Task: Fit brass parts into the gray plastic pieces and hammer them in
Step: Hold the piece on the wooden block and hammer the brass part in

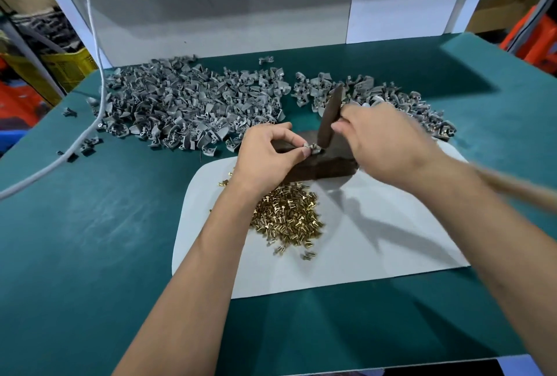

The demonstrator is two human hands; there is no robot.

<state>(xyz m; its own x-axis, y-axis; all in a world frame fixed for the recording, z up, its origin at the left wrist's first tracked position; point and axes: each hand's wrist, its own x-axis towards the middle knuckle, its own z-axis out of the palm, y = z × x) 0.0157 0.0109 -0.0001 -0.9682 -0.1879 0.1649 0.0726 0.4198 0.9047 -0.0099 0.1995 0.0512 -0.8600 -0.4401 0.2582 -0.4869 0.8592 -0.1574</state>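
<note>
My left hand [271, 149] pinches a small gray plastic piece [312, 148] with a brass part in it, holding it on a dark wooden block [328, 169]. My right hand [382, 140] grips a dark flat metal striker [331, 116], whose lower end touches the piece. A heap of brass parts [289, 214] lies on a white sheet [376, 243] just below the block. A large pile of gray plastic pieces [193, 107] spreads behind my left hand. A smaller pile [391, 98] lies behind my right hand.
A green mat [90, 240] covers the table. A white cable [93, 74] hangs down at the left and runs across the mat. A white backboard [241, 13] stands behind the piles. Yellow and orange crates [66, 68] sit beyond the table's edges.
</note>
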